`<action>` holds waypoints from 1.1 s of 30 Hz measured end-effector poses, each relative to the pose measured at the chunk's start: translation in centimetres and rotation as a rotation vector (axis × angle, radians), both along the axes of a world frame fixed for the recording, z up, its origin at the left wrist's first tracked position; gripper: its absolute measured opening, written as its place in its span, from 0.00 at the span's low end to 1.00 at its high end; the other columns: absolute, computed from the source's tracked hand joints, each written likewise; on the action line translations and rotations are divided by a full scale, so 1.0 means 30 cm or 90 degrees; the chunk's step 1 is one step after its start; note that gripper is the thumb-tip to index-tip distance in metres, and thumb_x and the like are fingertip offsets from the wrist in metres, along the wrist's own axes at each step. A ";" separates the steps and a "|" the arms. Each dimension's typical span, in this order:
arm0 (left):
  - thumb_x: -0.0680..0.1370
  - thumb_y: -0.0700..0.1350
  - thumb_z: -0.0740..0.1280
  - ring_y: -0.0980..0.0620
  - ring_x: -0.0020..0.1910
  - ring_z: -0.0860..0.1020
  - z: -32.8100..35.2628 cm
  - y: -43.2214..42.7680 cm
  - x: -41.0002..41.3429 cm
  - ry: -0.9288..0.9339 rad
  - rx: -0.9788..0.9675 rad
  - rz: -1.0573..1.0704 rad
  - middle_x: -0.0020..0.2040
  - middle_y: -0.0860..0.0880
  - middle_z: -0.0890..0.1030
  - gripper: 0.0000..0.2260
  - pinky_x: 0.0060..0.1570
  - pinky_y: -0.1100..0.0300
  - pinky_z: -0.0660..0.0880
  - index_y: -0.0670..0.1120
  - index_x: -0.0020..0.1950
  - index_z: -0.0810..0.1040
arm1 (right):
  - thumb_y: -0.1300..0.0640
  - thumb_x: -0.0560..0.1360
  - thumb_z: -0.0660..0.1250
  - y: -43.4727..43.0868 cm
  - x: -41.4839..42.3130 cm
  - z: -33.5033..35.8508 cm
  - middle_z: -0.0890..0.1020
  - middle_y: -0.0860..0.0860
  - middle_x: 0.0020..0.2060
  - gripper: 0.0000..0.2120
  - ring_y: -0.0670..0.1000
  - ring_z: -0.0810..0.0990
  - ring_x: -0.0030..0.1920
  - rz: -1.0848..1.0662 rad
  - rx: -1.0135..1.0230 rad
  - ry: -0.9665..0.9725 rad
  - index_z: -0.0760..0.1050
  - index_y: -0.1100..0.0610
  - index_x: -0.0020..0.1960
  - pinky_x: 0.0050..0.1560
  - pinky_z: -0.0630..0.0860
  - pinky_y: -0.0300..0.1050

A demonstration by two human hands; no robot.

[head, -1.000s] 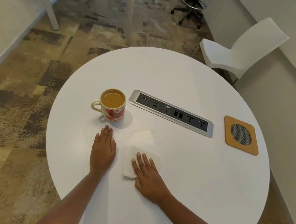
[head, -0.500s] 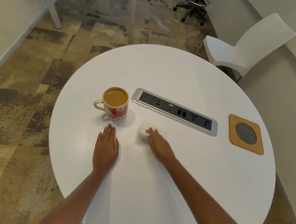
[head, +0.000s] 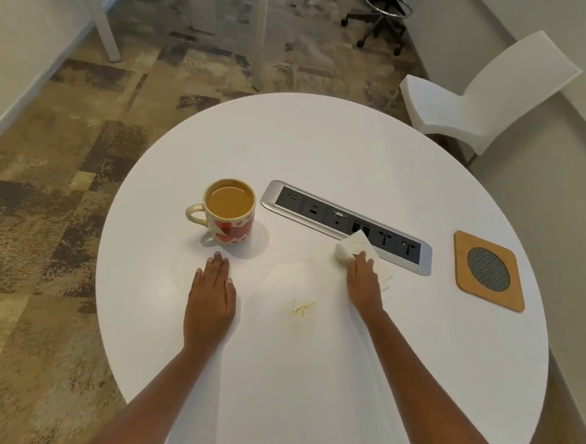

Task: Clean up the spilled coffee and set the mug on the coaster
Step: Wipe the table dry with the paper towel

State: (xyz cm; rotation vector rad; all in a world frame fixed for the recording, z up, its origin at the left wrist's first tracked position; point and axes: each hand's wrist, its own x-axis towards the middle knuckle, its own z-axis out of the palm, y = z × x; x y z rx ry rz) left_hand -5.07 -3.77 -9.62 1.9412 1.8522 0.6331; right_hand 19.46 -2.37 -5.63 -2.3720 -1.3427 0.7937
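Progress: I judge the wipe under way and unfinished; pale coffee smears [head: 302, 306] show on the round white surface [head: 323, 155] between my two hands, with a fainter wet patch just beyond them.
Right hand: my right hand [head: 363, 281] presses flat on a crumpled white paper napkin [head: 351, 247], fingers together on top of it, not gripping around it as far as I can tell.
Napkin position: it sits just beside the near edge of the silver and black inset power strip [head: 346, 223], one corner overlapping it.
Left hand: my left hand [head: 212, 292] lies open and palm-down on the surface, holding nothing, just in front of the mug.
Mug: the cream ceramic mug with red hearts [head: 228, 214] stands upright on the bare surface, handle to my left, left of the power strip.
Mug contents: light brown milky coffee, filled close to the rim; I would lift it slowly.
Coaster: the square wooden coaster with a round grey mesh centre [head: 489, 271] lies at the right, well apart from the mug, with nothing on it.
Left to do: finish wiping the smears, then carry the mug across to the coaster.
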 end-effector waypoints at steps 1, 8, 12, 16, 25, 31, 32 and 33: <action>0.77 0.42 0.50 0.41 0.70 0.66 -0.001 0.002 0.000 -0.004 -0.001 0.003 0.69 0.38 0.69 0.22 0.71 0.48 0.58 0.36 0.68 0.67 | 0.59 0.82 0.47 0.004 -0.013 -0.016 0.59 0.62 0.74 0.21 0.61 0.59 0.73 -0.015 0.020 0.039 0.54 0.64 0.74 0.71 0.56 0.58; 0.77 0.42 0.50 0.41 0.70 0.67 -0.003 -0.003 0.000 -0.052 0.003 0.011 0.68 0.38 0.70 0.21 0.70 0.49 0.59 0.35 0.67 0.68 | 0.54 0.83 0.46 0.032 -0.142 -0.037 0.48 0.55 0.77 0.21 0.58 0.45 0.77 0.025 0.023 0.213 0.52 0.53 0.75 0.75 0.43 0.53; 0.77 0.43 0.47 0.45 0.71 0.64 -0.005 -0.001 -0.006 -0.121 -0.005 0.029 0.70 0.41 0.69 0.22 0.72 0.53 0.55 0.38 0.68 0.67 | 0.55 0.83 0.47 0.013 -0.230 -0.029 0.50 0.54 0.77 0.21 0.57 0.46 0.77 0.131 -0.005 0.275 0.55 0.53 0.75 0.74 0.43 0.50; 0.77 0.45 0.45 0.48 0.72 0.64 -0.008 -0.004 -0.010 -0.168 -0.020 0.043 0.71 0.44 0.69 0.24 0.72 0.59 0.53 0.40 0.69 0.67 | 0.55 0.82 0.50 -0.048 -0.271 -0.042 0.53 0.50 0.77 0.19 0.54 0.48 0.77 0.236 -0.043 0.310 0.60 0.50 0.73 0.74 0.44 0.49; 0.78 0.44 0.47 0.41 0.70 0.66 0.002 -0.046 -0.011 -0.051 -0.014 -0.019 0.69 0.39 0.69 0.22 0.69 0.52 0.58 0.37 0.67 0.68 | 0.58 0.82 0.53 -0.160 -0.190 -0.012 0.68 0.51 0.71 0.18 0.51 0.64 0.72 0.369 -0.084 0.256 0.66 0.56 0.70 0.69 0.56 0.38; 0.75 0.42 0.48 0.34 0.61 0.74 0.019 -0.104 -0.009 0.091 0.002 -0.070 0.63 0.35 0.75 0.23 0.59 0.38 0.69 0.33 0.63 0.72 | 0.60 0.81 0.53 -0.264 -0.069 0.001 0.76 0.49 0.66 0.17 0.48 0.71 0.67 0.486 -0.030 0.132 0.70 0.56 0.68 0.68 0.62 0.38; 0.75 0.42 0.49 0.34 0.61 0.74 0.018 -0.113 -0.008 0.097 -0.001 -0.067 0.63 0.35 0.75 0.23 0.59 0.38 0.70 0.33 0.63 0.72 | 0.60 0.81 0.53 -0.274 -0.043 0.003 0.76 0.49 0.65 0.17 0.48 0.72 0.67 0.494 -0.025 0.119 0.70 0.57 0.68 0.68 0.63 0.39; 0.75 0.42 0.49 0.34 0.61 0.74 0.017 -0.125 -0.007 0.101 -0.004 -0.063 0.63 0.35 0.75 0.23 0.59 0.38 0.70 0.33 0.63 0.72 | 0.60 0.81 0.54 -0.281 -0.019 0.005 0.77 0.49 0.64 0.16 0.49 0.73 0.66 0.499 -0.023 0.110 0.70 0.57 0.67 0.68 0.64 0.39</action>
